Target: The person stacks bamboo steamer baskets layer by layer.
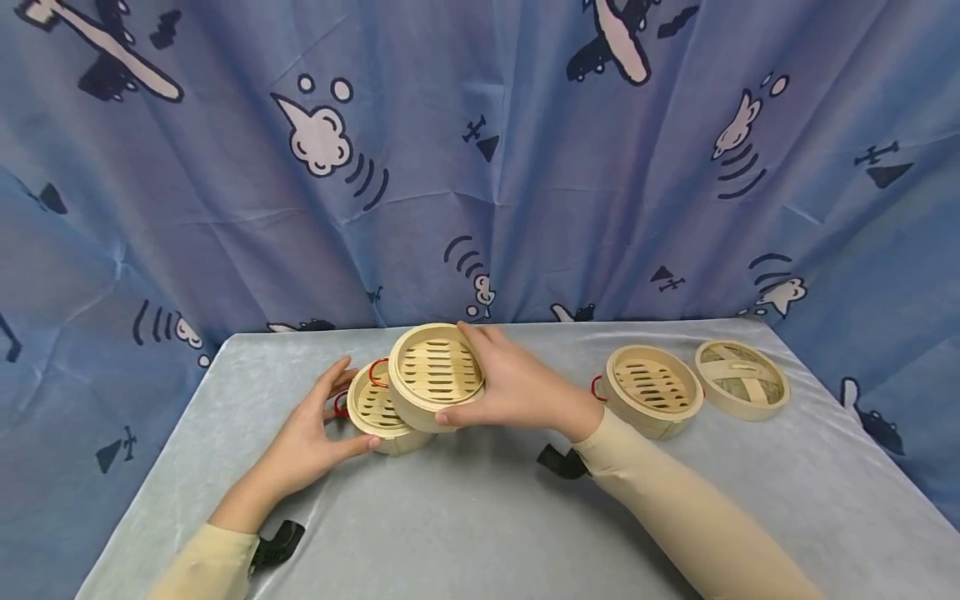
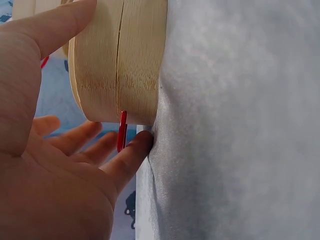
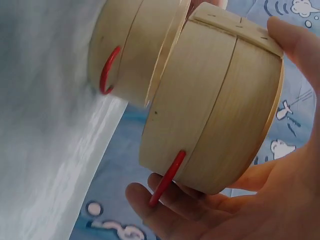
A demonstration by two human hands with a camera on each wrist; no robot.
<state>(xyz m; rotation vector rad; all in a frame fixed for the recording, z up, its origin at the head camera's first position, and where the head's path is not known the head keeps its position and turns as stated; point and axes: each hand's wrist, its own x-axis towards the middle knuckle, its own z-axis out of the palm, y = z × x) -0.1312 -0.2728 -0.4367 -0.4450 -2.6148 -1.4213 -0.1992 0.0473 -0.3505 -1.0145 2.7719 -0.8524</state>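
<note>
My right hand [image 1: 513,379] grips a round bamboo steamer basket [image 1: 438,371], thumb at its near side and fingers around the far side. This basket is tilted, its slatted inside showing, and overlaps the right part of a second bamboo steamer basket [image 1: 375,406] standing on the table. In the right wrist view, the raised basket's red handle [image 3: 168,177] lies by my fingertips. Around the left side of the lower basket, my left hand [image 1: 303,437] is spread, thumb at the near wall. Its fingers lie loosely by the lower basket's red handle [image 2: 122,131].
A third slatted steamer basket [image 1: 652,392] with red handles stands on the right of the table. Beside it lies a woven bamboo lid [image 1: 742,379]. The pale cloth-covered table [image 1: 465,525] ends at a blue patterned curtain [image 1: 420,167].
</note>
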